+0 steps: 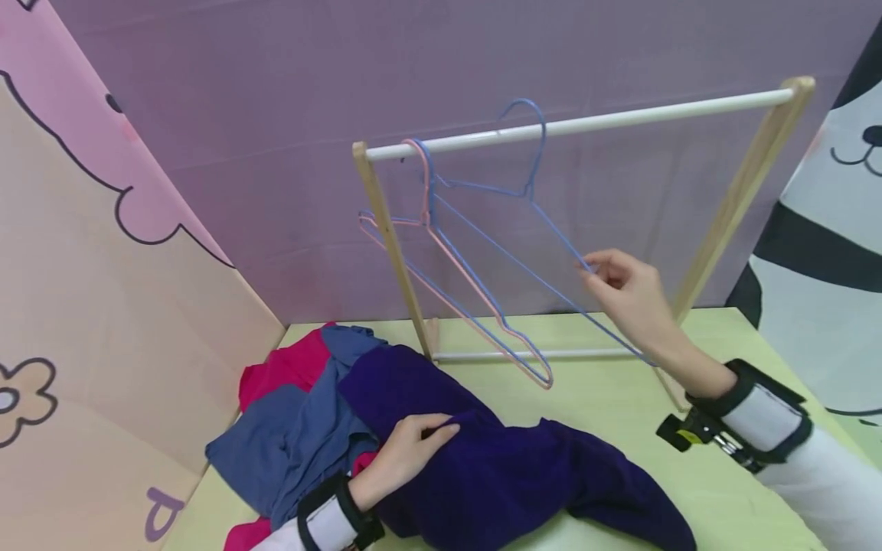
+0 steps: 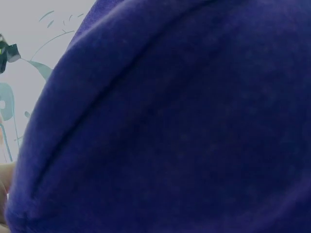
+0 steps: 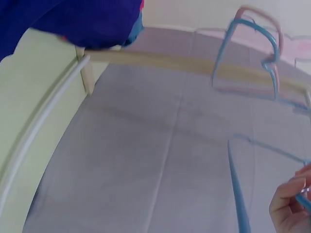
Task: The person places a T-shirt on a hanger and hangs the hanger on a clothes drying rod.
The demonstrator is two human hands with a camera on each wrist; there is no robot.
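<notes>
My right hand point(image 1: 634, 302) pinches one sloping arm of a blue hanger point(image 1: 561, 236). That hanger's hook rises above the rack's white rail point(image 1: 654, 117); whether it rests on the rail I cannot tell. In the right wrist view the fingers point(image 3: 286, 196) hold the blue hanger at the lower right edge. Low in the head view, my left hand point(image 1: 406, 455) pinches the edge of a dark purple garment point(image 1: 503, 482) between thumb and fingers. The same garment point(image 2: 170, 121) fills most of the left wrist view and hides nearly all of that hand.
A pink hanger point(image 1: 425, 184) and a second blue hanger point(image 1: 471, 273) hang together at the rail's left end. Wooden posts point(image 1: 744, 195) carry the rail. Left of the purple garment lie a grey-blue garment point(image 1: 265, 440) and a red garment point(image 1: 292, 367) on the pale yellow table point(image 1: 744, 474).
</notes>
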